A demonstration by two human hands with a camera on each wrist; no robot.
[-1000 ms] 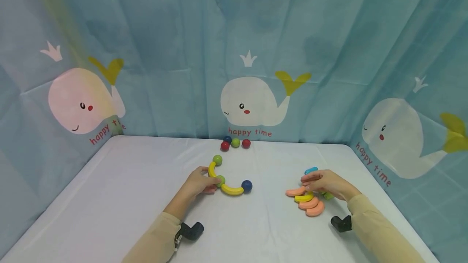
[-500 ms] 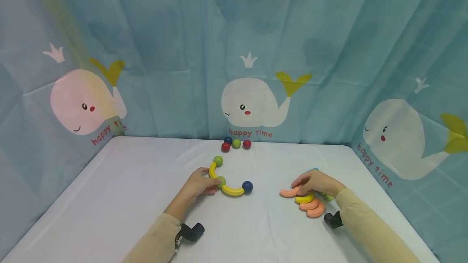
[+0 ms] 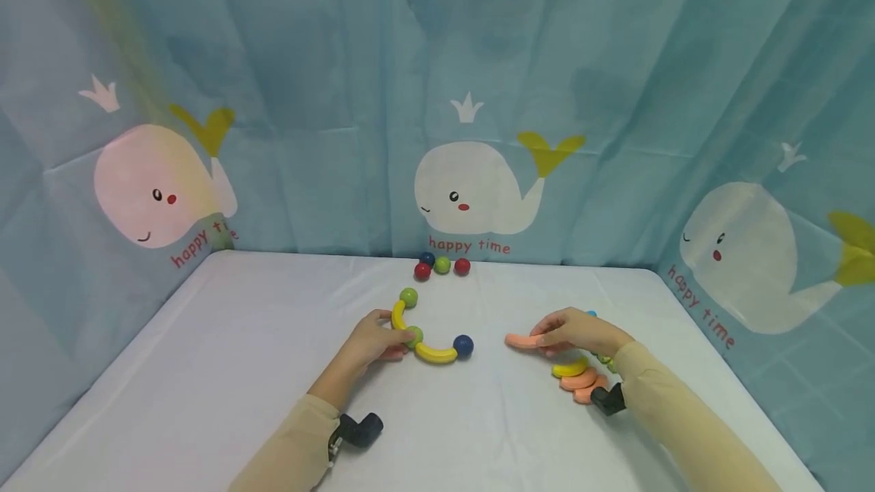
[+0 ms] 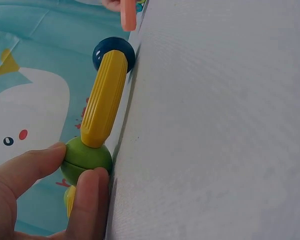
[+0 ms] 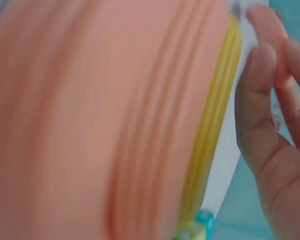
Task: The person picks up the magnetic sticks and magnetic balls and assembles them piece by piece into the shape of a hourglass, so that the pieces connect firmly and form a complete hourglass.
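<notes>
In the head view my left hand (image 3: 371, 340) pinches a green ball (image 4: 86, 159) between thumb and fingers, as the left wrist view also shows. A yellow curved stick (image 3: 436, 354) runs from that ball to a dark blue ball (image 3: 463, 346). Another yellow curved stick (image 3: 399, 316) leads back to a second green ball (image 3: 409, 297). To the right, my right hand (image 3: 574, 330) pinches an orange curved stick (image 3: 522, 341) by its right end. Its free end points toward the blue ball, with a gap between them.
Near the right forearm lie a yellow curved stick (image 3: 570, 368) and orange curved sticks (image 3: 578, 379). Blue and green pieces are partly hidden behind the right hand. Red balls (image 3: 462, 266), a green ball (image 3: 442, 265) and a blue ball (image 3: 427, 259) sit at the table's back edge.
My right hand has taken an orange curved stick from the pile and moved it left, toward the blue ball. The left hand and its chain have stayed in place.
</notes>
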